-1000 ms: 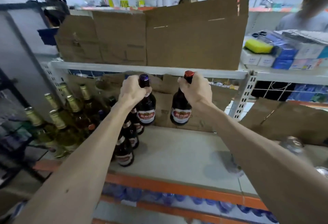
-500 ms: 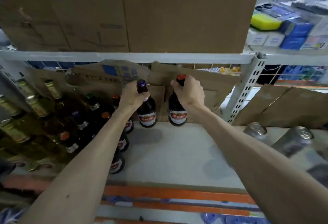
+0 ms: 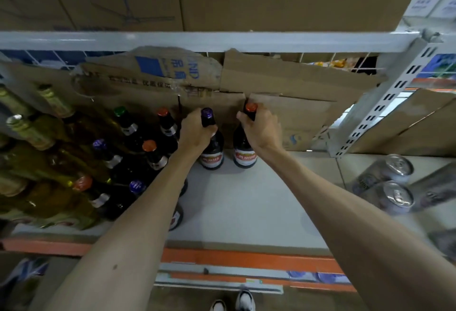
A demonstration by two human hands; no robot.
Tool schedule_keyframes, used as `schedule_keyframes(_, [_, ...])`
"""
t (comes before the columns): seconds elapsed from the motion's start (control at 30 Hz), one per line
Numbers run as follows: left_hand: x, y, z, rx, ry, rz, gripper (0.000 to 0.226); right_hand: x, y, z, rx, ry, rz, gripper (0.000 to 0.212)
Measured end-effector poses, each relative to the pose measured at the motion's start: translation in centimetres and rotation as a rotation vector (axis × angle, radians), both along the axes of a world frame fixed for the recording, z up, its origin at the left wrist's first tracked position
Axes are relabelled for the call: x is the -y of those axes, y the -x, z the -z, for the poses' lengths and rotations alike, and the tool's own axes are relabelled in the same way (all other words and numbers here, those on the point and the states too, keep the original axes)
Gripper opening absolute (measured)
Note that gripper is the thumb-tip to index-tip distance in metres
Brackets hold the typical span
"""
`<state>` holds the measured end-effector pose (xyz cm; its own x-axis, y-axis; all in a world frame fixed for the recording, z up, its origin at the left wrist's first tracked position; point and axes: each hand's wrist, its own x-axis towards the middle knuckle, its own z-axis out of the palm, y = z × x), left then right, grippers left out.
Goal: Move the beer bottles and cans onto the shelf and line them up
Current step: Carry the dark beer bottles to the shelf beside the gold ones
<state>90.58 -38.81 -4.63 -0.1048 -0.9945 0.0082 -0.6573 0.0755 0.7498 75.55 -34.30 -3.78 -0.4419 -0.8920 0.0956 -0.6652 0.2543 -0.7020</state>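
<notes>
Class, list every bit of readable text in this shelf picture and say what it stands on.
"ND": end of a blue word on the cardboard sheet.
Chinese print beside it: too blurred.
Red labels on the purple-capped bottle and orange-capped bottle: too blurred.
Print on the cans: unreadable.

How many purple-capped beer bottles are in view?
3. One purple-capped bottle in the left hand at the back; two more among the dark bottles to its left. The left arm may hide others.
</notes>
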Motion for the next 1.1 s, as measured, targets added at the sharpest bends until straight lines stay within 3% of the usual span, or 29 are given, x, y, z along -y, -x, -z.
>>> schedule_keyframes(0.73, [0.8, -0.1, 0.7, -0.064, -0.052, 0.069, 0.038, -0.3, 0.8, 1.7, 0.065, -0.079, -0.003, 0.037])
schedule_keyframes(1.1, [1.1, -0.2, 0.6, -0.026, -0.106, 0.116, 0.037, -0.7, 0.5, 2.3, 0.110, 0.028, -0.017, 0.029])
